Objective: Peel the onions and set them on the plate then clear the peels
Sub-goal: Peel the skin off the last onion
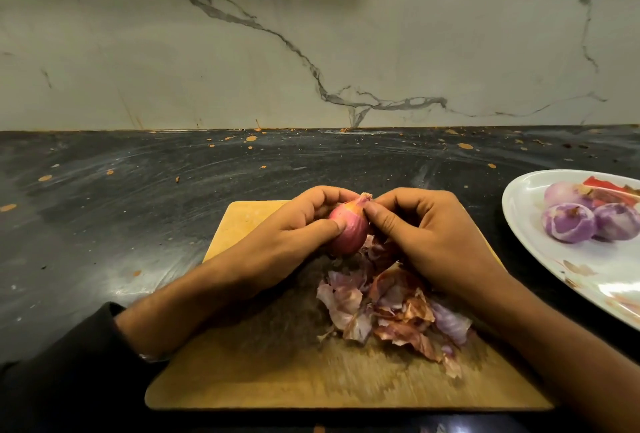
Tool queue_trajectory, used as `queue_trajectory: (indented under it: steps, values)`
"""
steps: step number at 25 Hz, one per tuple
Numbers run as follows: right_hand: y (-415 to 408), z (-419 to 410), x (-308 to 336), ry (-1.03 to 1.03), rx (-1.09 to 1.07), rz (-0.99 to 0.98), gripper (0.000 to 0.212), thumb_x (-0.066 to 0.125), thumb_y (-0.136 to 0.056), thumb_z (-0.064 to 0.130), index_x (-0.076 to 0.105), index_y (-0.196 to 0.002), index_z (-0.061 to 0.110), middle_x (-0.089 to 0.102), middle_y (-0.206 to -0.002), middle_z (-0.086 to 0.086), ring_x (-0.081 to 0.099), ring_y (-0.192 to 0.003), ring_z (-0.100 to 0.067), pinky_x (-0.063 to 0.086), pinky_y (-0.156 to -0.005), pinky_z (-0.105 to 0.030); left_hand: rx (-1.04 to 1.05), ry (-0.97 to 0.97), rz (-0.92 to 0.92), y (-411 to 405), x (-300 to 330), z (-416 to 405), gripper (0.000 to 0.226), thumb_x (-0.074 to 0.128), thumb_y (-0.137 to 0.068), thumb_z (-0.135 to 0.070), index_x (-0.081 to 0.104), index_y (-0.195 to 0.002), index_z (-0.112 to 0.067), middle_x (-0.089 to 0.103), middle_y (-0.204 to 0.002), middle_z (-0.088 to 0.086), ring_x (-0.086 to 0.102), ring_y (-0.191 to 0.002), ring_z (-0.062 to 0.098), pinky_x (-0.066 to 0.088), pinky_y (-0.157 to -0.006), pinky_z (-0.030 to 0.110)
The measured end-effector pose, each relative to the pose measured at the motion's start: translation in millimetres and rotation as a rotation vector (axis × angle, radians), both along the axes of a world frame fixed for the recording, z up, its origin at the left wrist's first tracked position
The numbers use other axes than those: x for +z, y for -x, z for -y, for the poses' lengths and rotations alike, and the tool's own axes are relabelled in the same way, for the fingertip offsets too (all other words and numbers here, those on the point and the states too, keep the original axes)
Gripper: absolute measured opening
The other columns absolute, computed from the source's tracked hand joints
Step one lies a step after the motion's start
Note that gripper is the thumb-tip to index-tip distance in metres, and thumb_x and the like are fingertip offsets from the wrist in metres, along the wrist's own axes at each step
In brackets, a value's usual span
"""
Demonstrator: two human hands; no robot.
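1. My left hand (298, 221) cradles a small pink-red onion (347, 230) with its papery skin on, held above the far half of the tan wooden cutting board (263, 373); the thumb presses its near side and the other fingers curl round the back.
2. My right hand (426, 228) meets it from the other side, fingers (377, 221) pinched on the dry skin near the onion's pointed tip.
3. Under my hands, a loose heap of purple and brown onion peels (391, 311) lies on the board's middle and right part.
4. To the right, a white oval plate (588, 280) rests on the dark, speckled stone table (138, 197); three peeled purple onions (568, 223) sit together on it, touching each other, beside a scrap of something red (602, 186) I cannot identify.
5. The plate stands apart from the board, its right part cut off by the frame's edge.
6. A dark sleeve (69, 370) covers my left forearm; a veined grey marble wall (311, 34) rises behind the table.
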State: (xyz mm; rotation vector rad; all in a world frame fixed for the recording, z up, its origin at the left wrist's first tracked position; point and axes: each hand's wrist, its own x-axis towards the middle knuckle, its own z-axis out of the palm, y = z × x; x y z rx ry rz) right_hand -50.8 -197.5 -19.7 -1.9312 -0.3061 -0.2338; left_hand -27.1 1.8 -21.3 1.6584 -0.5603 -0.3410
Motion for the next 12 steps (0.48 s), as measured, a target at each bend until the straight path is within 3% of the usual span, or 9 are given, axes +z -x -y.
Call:
queue_trajectory:
  steps: [6, 12]
  values:
    - [-1.6, 0.0, -2.3, 0.111, -0.02, 0.082, 0.017, 0.065, -0.096, 0.023, 0.077, -0.087, 0.017, 0.074, -0.074, 0.0, 0.071, -0.07, -0.02, 0.058, -0.066, -0.05, 0.035, -0.097, 0.141, -1.7, 0.8, 1.4, 0.046, 0.073, -0.076, -0.023, 0.061, -0.121, -0.024, 0.067, -0.119, -0.002, 0.066, -0.11, 0.012, 0.057, -0.088, 0.029]
    - [-1.6, 0.6, -4.3, 0.088, -0.064, 0.109, 0.015, 0.07, -0.09, 0.015, 0.074, -0.076, 0.017, 0.069, -0.063, -0.008, 0.067, -0.064, -0.031, 0.056, -0.061, -0.053, 0.055, -0.118, 0.202, 1.8, -2.7, 4.9, 0.05, 0.081, -0.068, -0.024, 0.064, -0.114, -0.019, 0.065, -0.117, 0.002, 0.064, -0.111, 0.013, 0.059, -0.085, 0.029]
